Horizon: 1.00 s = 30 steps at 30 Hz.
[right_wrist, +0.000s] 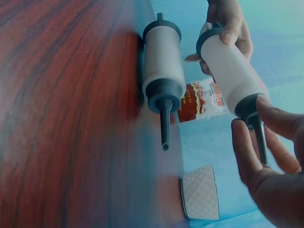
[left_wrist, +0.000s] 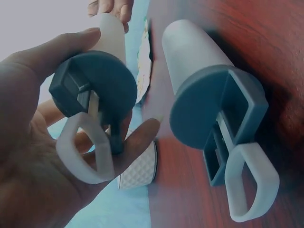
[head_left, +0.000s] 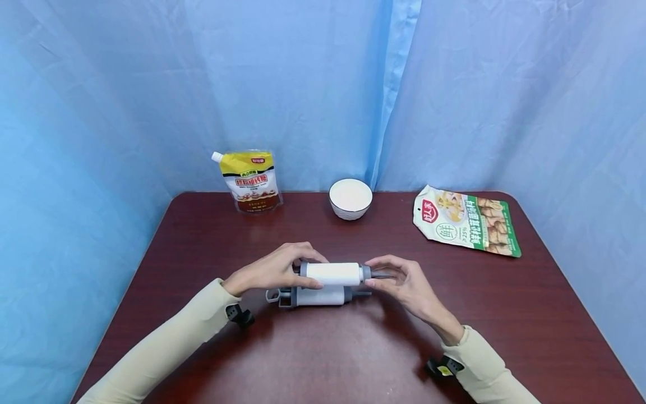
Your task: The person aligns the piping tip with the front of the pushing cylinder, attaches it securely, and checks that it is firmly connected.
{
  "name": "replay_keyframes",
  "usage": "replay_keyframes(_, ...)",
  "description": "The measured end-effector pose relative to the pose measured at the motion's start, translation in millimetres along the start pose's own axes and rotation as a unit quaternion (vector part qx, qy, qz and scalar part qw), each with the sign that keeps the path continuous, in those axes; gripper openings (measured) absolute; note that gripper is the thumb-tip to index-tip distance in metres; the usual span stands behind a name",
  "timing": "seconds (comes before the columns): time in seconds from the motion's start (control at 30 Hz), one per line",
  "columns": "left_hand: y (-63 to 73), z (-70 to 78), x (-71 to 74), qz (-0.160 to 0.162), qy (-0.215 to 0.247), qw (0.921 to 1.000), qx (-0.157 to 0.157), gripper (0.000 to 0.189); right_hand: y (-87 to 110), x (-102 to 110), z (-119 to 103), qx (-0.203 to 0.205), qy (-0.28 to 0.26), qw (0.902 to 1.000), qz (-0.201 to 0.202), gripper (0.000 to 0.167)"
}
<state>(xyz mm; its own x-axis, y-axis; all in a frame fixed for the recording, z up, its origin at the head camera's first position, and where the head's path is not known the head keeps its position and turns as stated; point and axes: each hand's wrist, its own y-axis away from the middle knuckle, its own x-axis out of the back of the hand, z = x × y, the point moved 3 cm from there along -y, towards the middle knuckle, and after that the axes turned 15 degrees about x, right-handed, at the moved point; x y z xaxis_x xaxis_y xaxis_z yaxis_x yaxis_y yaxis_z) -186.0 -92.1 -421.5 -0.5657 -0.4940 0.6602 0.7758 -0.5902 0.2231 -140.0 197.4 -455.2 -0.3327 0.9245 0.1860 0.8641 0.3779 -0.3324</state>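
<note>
A piping syringe [head_left: 334, 274] with a white barrel and grey end caps is held level above the table. My left hand [head_left: 276, 270] grips its plunger-end cap, thumb along the barrel. At the other end, my right hand [head_left: 410, 287] pinches the grey nozzle collar between thumb and fingers. A second, matching syringe [left_wrist: 199, 57] lies on the table just nearer to me, untouched by either hand. Its thin grey nozzle [right_wrist: 165, 126] points right in the head view. The held syringe's pale ring handle [left_wrist: 85, 152] sits beside my left palm.
A spouted pouch [head_left: 254, 182], yellow, white and brown, stands at the back left. The white bowl [head_left: 349, 214] is at the back middle. A green and white food packet [head_left: 466, 223] lies back right. Blue curtains [head_left: 303, 101] hang behind the dark red table [head_left: 227, 348].
</note>
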Motion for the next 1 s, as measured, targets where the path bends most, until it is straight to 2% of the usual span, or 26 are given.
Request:
replay_keyframes(0.17, 0.5, 0.8, 0.4, -0.024, 0.012, 0.9996, 0.0, 0.041, -1.9, 1.0, -1.1, 0.028, -0.013, 0.9995, 0.01, 0.039)
replay_keyframes(0.3, 0.0, -0.4, -0.4, -0.038, 0.019, 0.999, 0.016, 0.04, -5.5, 0.8, -3.2, 0.045, -0.018, 0.9988, 0.009, 0.039)
replay_keyframes(0.47, 1.0, -2.0, -2.4, -0.053, 0.023, 0.998, 0.027, 0.038, -7.1, 0.0, -4.6, 0.048, -0.017, 0.9987, 0.005, 0.036)
replay_keyframes(0.77, 0.7, 0.7, -0.7, -0.012, 0.026, 0.9996, 0.0, 0.039, -5.2, -0.4, 0.4, 0.002, 0.032, 0.9995, -0.001, 0.022)
replay_keyframes(1.0, -1.5, 1.1, -5.8, -0.003, 0.017, 0.9998, -0.009, 0.04, -6.3, 0.3, 3.1, 0.003, 0.062, 0.9981, 0.007, 0.018)
